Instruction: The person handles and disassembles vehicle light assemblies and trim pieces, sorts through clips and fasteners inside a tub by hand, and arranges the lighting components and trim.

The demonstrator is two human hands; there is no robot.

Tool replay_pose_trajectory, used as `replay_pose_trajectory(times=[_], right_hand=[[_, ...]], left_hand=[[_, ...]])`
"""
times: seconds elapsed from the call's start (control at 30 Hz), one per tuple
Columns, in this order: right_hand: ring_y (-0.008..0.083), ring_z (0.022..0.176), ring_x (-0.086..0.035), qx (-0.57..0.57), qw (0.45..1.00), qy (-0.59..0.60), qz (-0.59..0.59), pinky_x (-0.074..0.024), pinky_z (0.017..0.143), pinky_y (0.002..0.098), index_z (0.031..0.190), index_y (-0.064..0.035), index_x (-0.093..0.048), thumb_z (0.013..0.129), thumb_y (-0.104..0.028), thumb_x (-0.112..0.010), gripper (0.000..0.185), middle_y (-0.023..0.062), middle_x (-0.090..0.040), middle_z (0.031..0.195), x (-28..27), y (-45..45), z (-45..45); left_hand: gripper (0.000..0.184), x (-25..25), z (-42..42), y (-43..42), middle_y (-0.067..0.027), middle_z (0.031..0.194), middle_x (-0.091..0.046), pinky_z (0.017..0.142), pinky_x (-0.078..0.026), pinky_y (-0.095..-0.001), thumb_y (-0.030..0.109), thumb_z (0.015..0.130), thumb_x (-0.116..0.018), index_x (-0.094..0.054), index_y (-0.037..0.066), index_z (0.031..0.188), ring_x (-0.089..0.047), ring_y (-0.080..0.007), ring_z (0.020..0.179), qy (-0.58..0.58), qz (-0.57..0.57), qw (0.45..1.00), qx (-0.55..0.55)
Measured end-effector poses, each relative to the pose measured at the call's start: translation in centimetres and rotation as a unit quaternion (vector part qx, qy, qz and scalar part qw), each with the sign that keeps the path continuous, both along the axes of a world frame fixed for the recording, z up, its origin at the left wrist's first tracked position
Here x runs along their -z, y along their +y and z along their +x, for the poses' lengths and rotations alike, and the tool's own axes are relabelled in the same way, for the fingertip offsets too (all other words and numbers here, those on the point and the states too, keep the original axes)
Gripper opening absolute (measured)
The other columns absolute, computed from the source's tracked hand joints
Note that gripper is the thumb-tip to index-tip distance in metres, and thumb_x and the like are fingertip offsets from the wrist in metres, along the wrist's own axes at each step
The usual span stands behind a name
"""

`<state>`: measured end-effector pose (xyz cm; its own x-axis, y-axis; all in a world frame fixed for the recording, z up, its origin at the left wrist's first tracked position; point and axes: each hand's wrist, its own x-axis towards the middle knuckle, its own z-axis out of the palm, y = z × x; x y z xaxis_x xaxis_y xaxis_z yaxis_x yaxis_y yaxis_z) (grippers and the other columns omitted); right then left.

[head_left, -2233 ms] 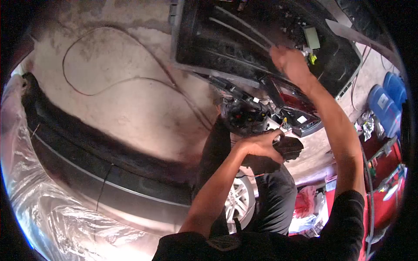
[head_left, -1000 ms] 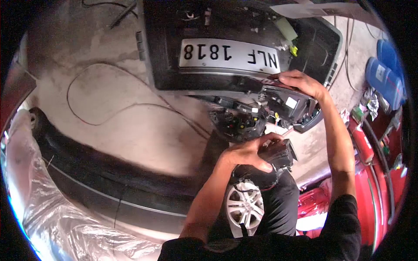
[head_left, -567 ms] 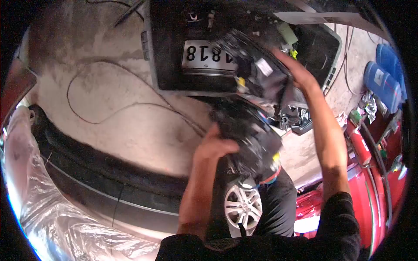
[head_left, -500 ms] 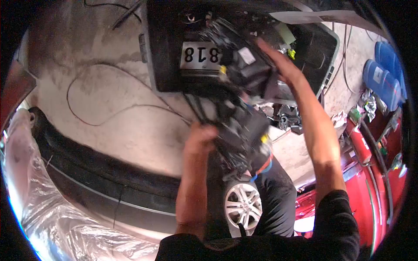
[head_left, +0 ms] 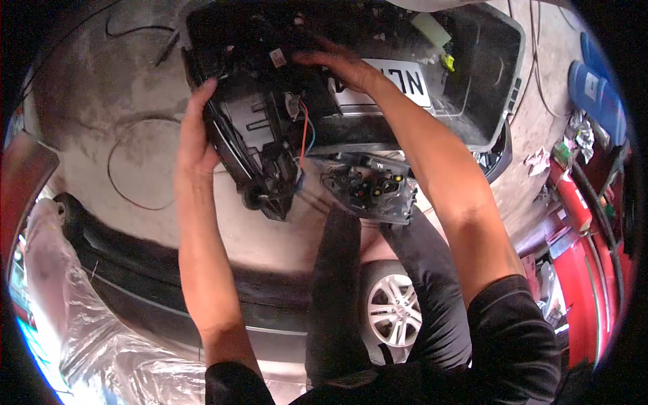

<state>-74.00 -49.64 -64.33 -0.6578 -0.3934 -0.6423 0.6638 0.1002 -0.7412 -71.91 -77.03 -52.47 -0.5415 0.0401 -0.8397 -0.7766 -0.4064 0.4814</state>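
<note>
Head view: left hand (head_left: 198, 131) is on the outer left edge of a black car part (head_left: 253, 128). Thumb lies along the rim, other fingers mostly hidden behind it; the fingers are holding the part. The part is tilted, its lower end toward the person, raised over the floor (head_left: 250, 233) and overlapping the near left side of a black tub (head_left: 466, 138). Orange and blue wires (head_left: 305, 128) hang at its right side.

Right hand (head_left: 344, 69) reaches in from the right, fingers stretched toward the dark upper end, tips near a small white label (head_left: 278, 58). Too dark there to tell whether the fingers grip anything, or if this is one part or two.

White number plate (head_left: 413, 84) lies in the tub, letters upside down, partly covered by the right hand and arm. Pale green block (head_left: 430, 30) and small yellow piece (head_left: 447, 62) are close together, right of the plate.

Another black part with round sockets (head_left: 370, 189) sits by the person's knees, below the tub. Silver wheel (head_left: 394, 312) shows between the legs. Dark bumper (head_left: 162, 290) runs across lower left, clear plastic sheet (head_left: 111, 344) beside it. Thin cable (head_left: 113, 152) loops on the floor. Blue containers (head_left: 594, 94) stand far right.
</note>
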Motion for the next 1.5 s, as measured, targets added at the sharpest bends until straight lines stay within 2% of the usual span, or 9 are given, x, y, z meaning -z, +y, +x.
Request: replay_pose_trajectory(times=[0.3, 0.7, 0.8, 1.0, 1.1, 1.23, 1.27, 1.33, 1.5], right_hand=[[0.0285, 0.144, -0.048, 0.019, 0.997, 0.068, 0.023, -0.0367, 0.121, 0.0417, 0.154, -0.0239, -0.053, 0.091, -0.053, -0.075, 0.073, 0.0130, -0.049, 0.159, 1.7, -1.2, -0.5], [0.0508, 0.139, -0.046, 0.089, 0.940, 0.299, 0.137, -0.0380, 0.119, 0.0514, 0.150, -0.0016, -0.051, 0.105, -0.043, -0.057, 0.061, 0.0330, -0.046, 0.151, -7.1, -4.4, 6.8], [0.0561, 0.139, -0.044, 0.140, 0.951, 0.252, 0.110, -0.0377, 0.119, 0.0541, 0.149, 0.0058, -0.047, 0.105, -0.038, -0.058, 0.063, 0.0400, -0.041, 0.151, -7.8, -6.1, 7.4], [0.0465, 0.142, -0.047, 0.142, 0.950, 0.276, 0.037, -0.0396, 0.118, 0.0493, 0.150, 0.0039, -0.048, 0.104, -0.037, -0.060, 0.062, 0.0343, -0.048, 0.149, -9.0, -6.6, 8.2], [0.0425, 0.130, -0.059, 0.076, 0.952, 0.293, 0.035, -0.0483, 0.109, 0.0482, 0.143, -0.0004, -0.056, 0.103, -0.034, -0.063, 0.052, 0.0285, -0.059, 0.141, -8.2, -2.0, 7.5], [0.0367, 0.100, -0.071, 0.128, 0.910, 0.311, 0.243, -0.0584, 0.087, 0.0417, 0.129, -0.0067, -0.068, 0.091, -0.014, -0.072, 0.039, 0.0221, -0.073, 0.108, -2.9, 7.2, 7.5], [0.0418, 0.107, -0.068, 0.118, 0.914, 0.252, 0.294, -0.0551, 0.096, 0.0483, 0.128, -0.0040, -0.067, 0.091, -0.016, -0.069, 0.039, 0.0228, -0.071, 0.115, -2.0, 10.3, 7.0], [0.0428, 0.108, -0.067, 0.087, 0.813, 0.328, 0.473, -0.0548, 0.096, 0.0499, 0.128, -0.0013, -0.067, 0.090, -0.017, -0.069, 0.041, 0.0232, -0.070, 0.113, 0.1, 15.8, 6.2], [0.0453, 0.121, -0.064, -0.009, 0.871, 0.092, 0.482, -0.0513, 0.104, 0.0502, 0.133, -0.0025, -0.065, 0.091, -0.022, -0.068, 0.047, 0.0285, -0.068, 0.128, 5.1, 21.2, 7.0]], left_hand=[[0.052, -0.9, -4.0, 2.6, -0.0079, 0.120, -0.073, 0.097, -0.056, -0.0377, 0.035, 0.092, -0.078, -0.065, 0.003, 0.132, -0.070, -0.0240, 0.107, -0.022, -0.085, 0.991, 0.103], [0.052, 1.5, -4.1, 2.7, -0.0134, 0.124, -0.071, 0.099, -0.054, -0.0392, 0.028, 0.092, -0.077, -0.064, -0.001, 0.134, -0.068, -0.0273, 0.112, -0.029, -0.144, 0.978, 0.151], [0.062, -0.4, -3.2, 3.4, -0.0158, 0.126, -0.070, 0.102, -0.051, -0.0400, 0.027, 0.092, -0.076, -0.057, -0.004, 0.142, -0.067, -0.0308, 0.116, 0.161, -0.459, 0.825, 0.287], [0.061, -4.0, -0.4, 5.7, -0.0218, 0.137, -0.062, 0.106, -0.047, -0.0403, 0.022, 0.095, -0.072, -0.053, 0.000, 0.148, -0.061, -0.0313, 0.126, 0.208, -0.546, 0.707, 0.398], [0.056, -1.9, 0.6, 2.6, -0.0234, 0.141, -0.058, 0.108, -0.046, -0.0408, 0.015, 0.095, -0.070, -0.055, 0.000, 0.146, -0.059, -0.0326, 0.129, 0.227, -0.482, 0.751, 0.390], [0.052, -1.4, 1.4, 2.1, -0.0245, 0.143, -0.057, 0.110, -0.044, -0.0415, 0.010, 0.095, -0.067, -0.057, 0.001, 0.145, -0.058, -0.0349, 0.131, 0.231, -0.493, 0.747, 0.381], [0.052, -1.4, 1.5, 2.5, -0.0248, 0.143, -0.057, 0.110, -0.045, -0.0421, 0.010, 0.095, -0.067, -0.056, 0.001, 0.145, -0.057, -0.0357, 0.132, 0.245, -0.506, 0.732, 0.386], [0.053, -1.1, 1.8, 2.4, -0.0253, 0.143, -0.057, 0.110, -0.045, -0.0439, 0.010, 0.095, -0.067, -0.056, 0.001, 0.145, -0.055, -0.0381, 0.134, 0.271, -0.538, 0.690, 0.402], [0.051, -2.5, 2.1, 7.5, -0.0247, 0.140, -0.059, 0.112, -0.042, -0.0512, 0.012, 0.093, -0.068, -0.058, 0.002, 0.142, -0.051, -0.0438, 0.136, 0.302, -0.667, 0.582, 0.354]])
